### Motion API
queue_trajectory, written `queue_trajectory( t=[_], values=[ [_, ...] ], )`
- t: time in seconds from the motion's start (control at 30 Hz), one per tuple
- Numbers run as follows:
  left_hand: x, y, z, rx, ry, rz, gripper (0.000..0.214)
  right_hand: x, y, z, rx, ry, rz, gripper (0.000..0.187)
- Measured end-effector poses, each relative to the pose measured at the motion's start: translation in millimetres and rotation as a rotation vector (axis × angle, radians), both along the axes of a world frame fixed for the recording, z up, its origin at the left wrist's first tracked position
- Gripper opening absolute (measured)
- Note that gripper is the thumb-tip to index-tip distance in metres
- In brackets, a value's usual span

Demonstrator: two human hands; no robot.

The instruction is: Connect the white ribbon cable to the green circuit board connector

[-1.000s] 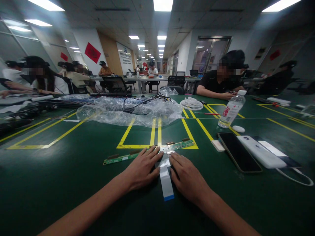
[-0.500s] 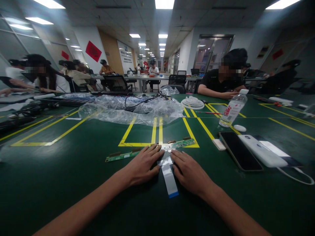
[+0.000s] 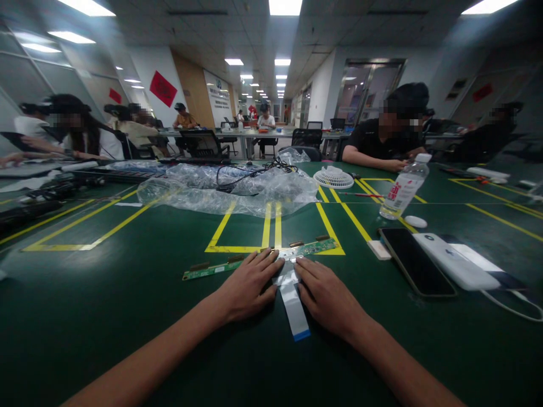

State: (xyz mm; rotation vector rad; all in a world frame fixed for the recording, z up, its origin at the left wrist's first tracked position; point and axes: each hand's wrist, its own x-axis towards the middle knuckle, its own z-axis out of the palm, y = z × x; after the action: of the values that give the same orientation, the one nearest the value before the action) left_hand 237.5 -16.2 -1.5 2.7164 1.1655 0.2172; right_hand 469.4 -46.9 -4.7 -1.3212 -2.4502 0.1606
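Observation:
A long narrow green circuit board (image 3: 212, 269) lies across the dark green table in front of me. A white flat ribbon cable (image 3: 294, 305) with a blue tip runs from the board's middle toward me. My left hand (image 3: 246, 285) lies flat with fingers spread, fingertips on the board just left of the cable's end. My right hand (image 3: 328, 297) lies flat on the other side, its fingertips touching the cable end at the board. Neither hand grips anything.
A black phone (image 3: 416, 261) and a white power bank (image 3: 456, 261) with cable lie at right, beside a water bottle (image 3: 403, 189). Crumpled clear plastic wrap (image 3: 229, 192) with black wires and a small white fan (image 3: 333, 178) lie beyond. Other people sit around the tables.
The cable's blue tip has swung a little to the right. Both hands stay at the cable's joint with the board, nearly unmoved.

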Motion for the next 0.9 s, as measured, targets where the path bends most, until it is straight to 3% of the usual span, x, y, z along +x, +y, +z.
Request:
queue_trajectory(
  t=[0.63,0.9],
  values=[
    [-8,-8,-4.0,0.038,-0.053,0.120,0.049,5,-2,2.4,0.025,0.210,-0.097,0.036],
    [-43,-13,-5.6,0.024,-0.019,0.225,0.053,5,-3,5.2,-0.022,0.212,-0.114,0.034]
  ],
)
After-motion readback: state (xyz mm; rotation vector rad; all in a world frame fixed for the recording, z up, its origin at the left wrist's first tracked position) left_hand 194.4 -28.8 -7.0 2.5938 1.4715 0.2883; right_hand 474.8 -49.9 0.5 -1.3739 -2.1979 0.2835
